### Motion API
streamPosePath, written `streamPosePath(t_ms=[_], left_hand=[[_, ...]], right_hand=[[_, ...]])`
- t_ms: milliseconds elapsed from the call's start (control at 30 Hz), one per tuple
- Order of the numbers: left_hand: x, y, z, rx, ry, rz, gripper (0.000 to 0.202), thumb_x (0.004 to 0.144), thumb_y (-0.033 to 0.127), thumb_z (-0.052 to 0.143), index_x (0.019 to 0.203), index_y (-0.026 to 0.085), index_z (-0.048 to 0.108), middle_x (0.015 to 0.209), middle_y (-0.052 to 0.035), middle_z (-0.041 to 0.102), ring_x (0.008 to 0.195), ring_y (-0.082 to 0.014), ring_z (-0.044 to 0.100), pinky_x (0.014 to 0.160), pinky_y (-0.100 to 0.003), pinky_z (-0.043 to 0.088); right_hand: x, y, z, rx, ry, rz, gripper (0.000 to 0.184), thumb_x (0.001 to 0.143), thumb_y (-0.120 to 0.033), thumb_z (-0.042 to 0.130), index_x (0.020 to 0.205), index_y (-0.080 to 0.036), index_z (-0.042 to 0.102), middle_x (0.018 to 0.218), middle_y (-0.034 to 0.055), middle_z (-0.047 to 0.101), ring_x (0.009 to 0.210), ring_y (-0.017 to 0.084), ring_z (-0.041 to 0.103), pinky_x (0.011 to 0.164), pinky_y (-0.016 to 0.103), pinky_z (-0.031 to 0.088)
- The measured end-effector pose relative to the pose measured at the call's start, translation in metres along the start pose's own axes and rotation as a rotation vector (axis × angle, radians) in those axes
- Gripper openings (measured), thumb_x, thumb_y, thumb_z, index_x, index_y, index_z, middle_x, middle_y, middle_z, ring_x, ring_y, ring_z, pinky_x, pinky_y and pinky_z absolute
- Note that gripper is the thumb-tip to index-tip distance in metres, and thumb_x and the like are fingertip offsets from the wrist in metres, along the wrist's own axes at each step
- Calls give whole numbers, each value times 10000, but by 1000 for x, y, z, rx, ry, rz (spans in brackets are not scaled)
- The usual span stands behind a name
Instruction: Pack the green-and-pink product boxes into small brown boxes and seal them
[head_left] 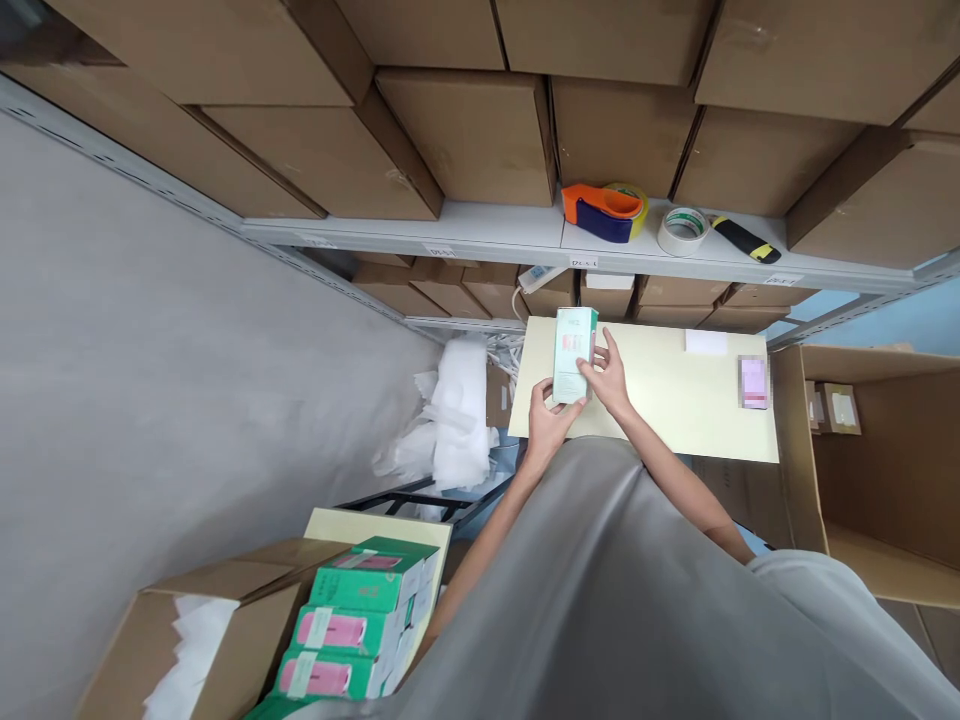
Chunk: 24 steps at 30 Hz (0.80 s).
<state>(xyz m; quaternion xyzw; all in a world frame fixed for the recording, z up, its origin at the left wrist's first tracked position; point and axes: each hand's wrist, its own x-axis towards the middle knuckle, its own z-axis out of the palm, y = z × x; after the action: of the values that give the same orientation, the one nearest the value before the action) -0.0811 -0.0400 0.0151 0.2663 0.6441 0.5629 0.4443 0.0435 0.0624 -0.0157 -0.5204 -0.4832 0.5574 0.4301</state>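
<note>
A pale green and white product box (574, 355) is held upright above the cream tabletop (675, 400). My left hand (551, 420) grips its lower left corner and bottom edge, thumb and fingers around it. On the right side, my right hand (606, 375) has its thumb across the front face and its index finger raised beside the edge. Small print and a reddish picture mark the box front, too faint to read. Both forearms reach up over a grey apron (600, 580).
Above the table, a shelf (487, 230) bears cartons, an orange tape dispenser (604, 212), a tape roll (682, 231) and a box cutter (746, 240). A phone (753, 382) lies at right by an open carton (885, 470). Green boxes (352, 590) and foam wrap (461, 410) stand left.
</note>
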Motion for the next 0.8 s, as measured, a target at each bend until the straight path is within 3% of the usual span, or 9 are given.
streamPosePath(t_ms=[167, 300, 433, 533, 633, 800], left_hand=[[6, 9, -13, -296, -86, -321, 573, 749, 391, 978, 1207, 203, 689, 1321, -154, 790, 1332, -342, 746, 1137, -567, 632], [9, 12, -18, -372, -178, -381, 551, 720, 364, 994, 1183, 179, 761, 1292, -159, 832, 1333, -362, 762, 1193, -577, 603], [9, 7, -13, -338, -139, -338, 583, 719, 370, 1000, 1209, 166, 759, 1289, -172, 827, 1286, -360, 781, 1148, -569, 634], [10, -1, -9, -212, 24, -245, 614, 711, 314, 1005, 1235, 178, 714, 1308, -164, 796, 1268, -325, 775, 1126, -531, 643], [8, -6, -6, -20, 152, -95, 661, 667, 237, 1016, 1238, 195, 685, 1295, -141, 766, 1270, -298, 754, 1119, -463, 640], [-5, -1, -4, 98, 121, 67, 693, 667, 254, 1012, 1268, 232, 668, 1413, -145, 690, 1385, -315, 667, 1006, -396, 681]], right_hand=[[4, 0, -11, 158, -95, 93, 1123, 873, -663, 806, 1810, -300, 304, 1343, 130, 797, 1132, 328, 798, 946, 497, 689], [2, -3, -13, 188, -118, 97, 1128, 839, -653, 843, 1788, -290, 356, 1341, 123, 811, 1140, 336, 799, 973, 505, 683], [2, -4, -11, 138, -119, 91, 1067, 868, -687, 797, 1765, -257, 408, 1401, 145, 780, 1268, 355, 765, 1091, 547, 653], [0, -7, -6, 43, -50, 46, 1087, 859, -705, 805, 1763, -246, 414, 1523, 184, 696, 1397, 372, 696, 1154, 562, 626], [-3, -10, 1, -24, -21, 26, 1169, 835, -716, 825, 1800, -267, 343, 1562, 193, 648, 1398, 372, 683, 1101, 546, 654], [-2, -6, 3, -72, 2, 16, 1258, 795, -662, 872, 1832, -298, 260, 1510, 167, 676, 1283, 347, 726, 1077, 532, 652]])
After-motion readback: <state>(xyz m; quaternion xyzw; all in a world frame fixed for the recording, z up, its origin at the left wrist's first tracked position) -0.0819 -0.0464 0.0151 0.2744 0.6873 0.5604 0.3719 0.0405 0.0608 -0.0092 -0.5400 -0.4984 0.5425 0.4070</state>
